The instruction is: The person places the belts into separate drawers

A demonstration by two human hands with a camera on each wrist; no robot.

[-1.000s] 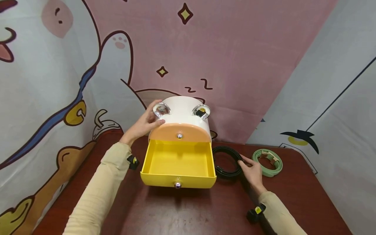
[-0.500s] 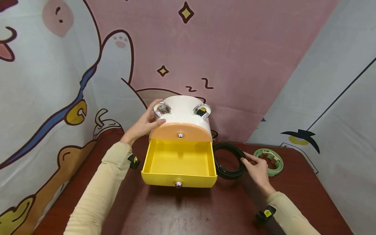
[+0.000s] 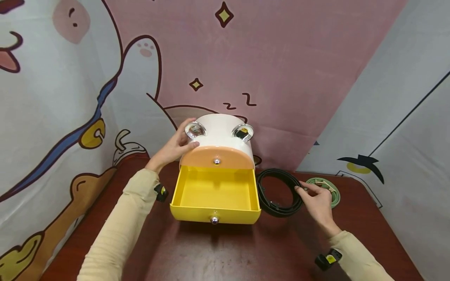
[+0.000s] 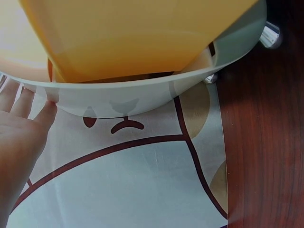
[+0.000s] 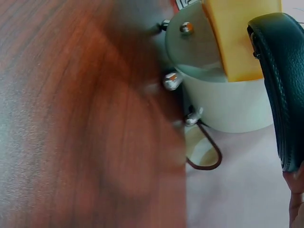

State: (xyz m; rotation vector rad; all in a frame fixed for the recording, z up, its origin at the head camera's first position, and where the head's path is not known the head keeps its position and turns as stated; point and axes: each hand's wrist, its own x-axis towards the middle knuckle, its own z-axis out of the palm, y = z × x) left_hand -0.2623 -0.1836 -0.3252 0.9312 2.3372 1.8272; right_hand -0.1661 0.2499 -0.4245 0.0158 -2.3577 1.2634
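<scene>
A white duck-like drawer box (image 3: pixel 219 130) with round chrome eyes stands at the table's back. Its lower yellow drawer (image 3: pixel 215 191) is pulled out, with nothing inside; the upper orange drawer front (image 3: pixel 198 159) is closed. Against the box's left side rests my left hand (image 3: pixel 172 148), thumb near the front edge, fingers stretched beside the eye. In the left wrist view, its fingertips (image 4: pixel 50 109) touch the white wall. My right hand (image 3: pixel 319 203) pinches the right side of a coiled black belt (image 3: pixel 281 212), right of the drawer. The belt's leather edge (image 5: pixel 285 85) shows close in the right wrist view.
A coiled green belt (image 3: pixel 336 195) with a gold-coloured buckle lies behind the right hand, partly covered by it. The reddish-brown table (image 3: pixel 218 257) runs up to a cartoon-printed cloth (image 3: pixel 281 78) at the back and sides.
My right hand has moved right, drawing the black belt a little away from the drawer and now overlapping the green belt. The left hand and box stay in place.
</scene>
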